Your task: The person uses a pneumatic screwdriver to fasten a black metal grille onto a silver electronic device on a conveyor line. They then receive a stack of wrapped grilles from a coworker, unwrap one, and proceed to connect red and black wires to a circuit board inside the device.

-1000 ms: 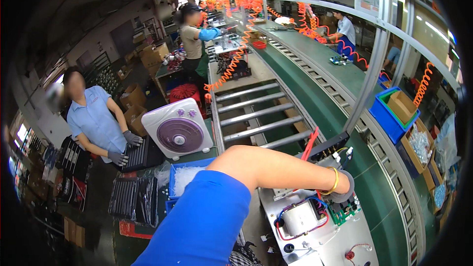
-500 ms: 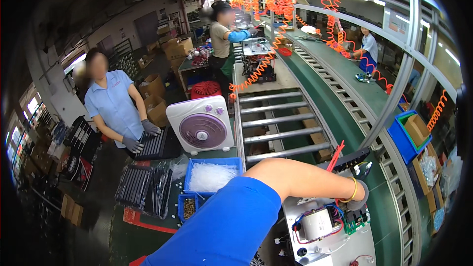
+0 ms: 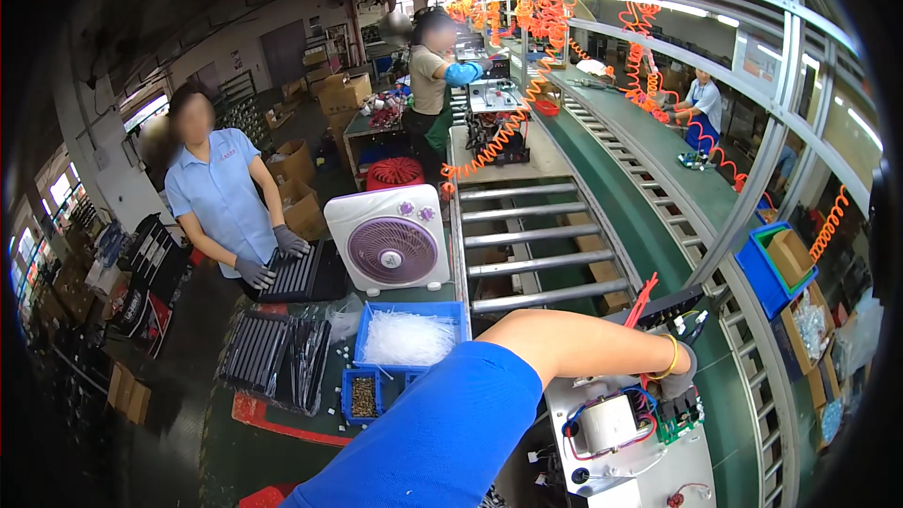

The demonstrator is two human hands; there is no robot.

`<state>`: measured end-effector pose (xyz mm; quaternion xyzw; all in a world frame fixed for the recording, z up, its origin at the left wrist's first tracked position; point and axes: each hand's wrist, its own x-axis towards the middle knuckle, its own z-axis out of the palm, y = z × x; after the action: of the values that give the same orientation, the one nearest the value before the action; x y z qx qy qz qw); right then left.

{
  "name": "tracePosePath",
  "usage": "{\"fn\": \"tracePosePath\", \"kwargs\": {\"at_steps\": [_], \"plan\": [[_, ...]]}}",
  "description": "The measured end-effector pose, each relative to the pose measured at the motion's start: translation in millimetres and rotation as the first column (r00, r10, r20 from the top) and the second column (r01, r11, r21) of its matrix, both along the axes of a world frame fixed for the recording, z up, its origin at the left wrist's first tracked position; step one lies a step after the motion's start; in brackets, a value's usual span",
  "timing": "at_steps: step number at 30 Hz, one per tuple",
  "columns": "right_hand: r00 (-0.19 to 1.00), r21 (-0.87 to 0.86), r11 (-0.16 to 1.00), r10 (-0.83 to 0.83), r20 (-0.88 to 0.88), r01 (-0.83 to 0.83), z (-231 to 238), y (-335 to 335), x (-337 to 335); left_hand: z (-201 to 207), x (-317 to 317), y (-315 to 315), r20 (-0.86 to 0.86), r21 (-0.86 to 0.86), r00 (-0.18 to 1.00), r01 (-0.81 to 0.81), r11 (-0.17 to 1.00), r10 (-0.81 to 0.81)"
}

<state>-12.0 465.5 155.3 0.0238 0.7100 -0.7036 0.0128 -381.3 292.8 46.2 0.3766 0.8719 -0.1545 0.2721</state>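
From the lower left my left arm in a blue sleeve reaches across to the right. My left hand point(image 3: 678, 374), in a grey glove with a yellow band at the wrist, bends down at the right edge of a silver metal panel point(image 3: 625, 487). It is at the green circuit board point(image 3: 679, 423) with black blocks on it; its fingers are mostly hidden, so I cannot tell their grip. A white cylindrical part point(image 3: 609, 425) with red and blue wires lies beside the board. Red wires point(image 3: 642, 301) stand up behind my wrist. My right hand is out of the picture.
Left of my arm are a blue tray of white strips point(image 3: 406, 337), a blue bin of small brass-coloured parts point(image 3: 363, 397), bagged black grilles point(image 3: 273, 357) and a white box fan point(image 3: 388, 237). A roller conveyor point(image 3: 541, 243) runs ahead. A gloved co-worker point(image 3: 226, 193) stands at left.
My left hand has shifted slightly down and left over the circuit board, and more of its glove shows. The whole view has moved slightly. The co-worker at left keeps both hands on a black grille.
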Motion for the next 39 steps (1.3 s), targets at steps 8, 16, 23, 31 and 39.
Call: {"fn": "tracePosePath", "kwargs": {"at_steps": [8,16,23,31,39], "plan": [[1.000,-0.033,0.999,0.020,0.018,-0.019,2.4,1.0,-0.1,9.6,4.5,-7.4,0.004,0.002,1.000,-0.023,1.000,0.023],[0.895,-0.298,0.942,-0.006,0.446,0.155,17.1,3.3,-2.3,29.1,16.9,-12.2,0.034,0.012,0.999,-0.035,0.999,0.034],[0.972,0.118,0.976,0.195,-0.129,-0.181,0.4,11.9,4.4,99.2,62.2,-33.3,0.082,0.064,0.994,-0.077,0.995,0.072],[0.994,-0.006,0.994,-0.108,0.002,0.108,21.6,-17.4,-13.9,108.3,37.4,-32.2,0.190,-0.155,0.956,0.252,0.955,-0.222],[0.989,0.029,0.989,-0.145,0.029,0.144,25.1,-22.1,-15.1,141.1,28.2,-28.7,0.168,-0.166,0.986,0.025,0.986,0.003]]}}
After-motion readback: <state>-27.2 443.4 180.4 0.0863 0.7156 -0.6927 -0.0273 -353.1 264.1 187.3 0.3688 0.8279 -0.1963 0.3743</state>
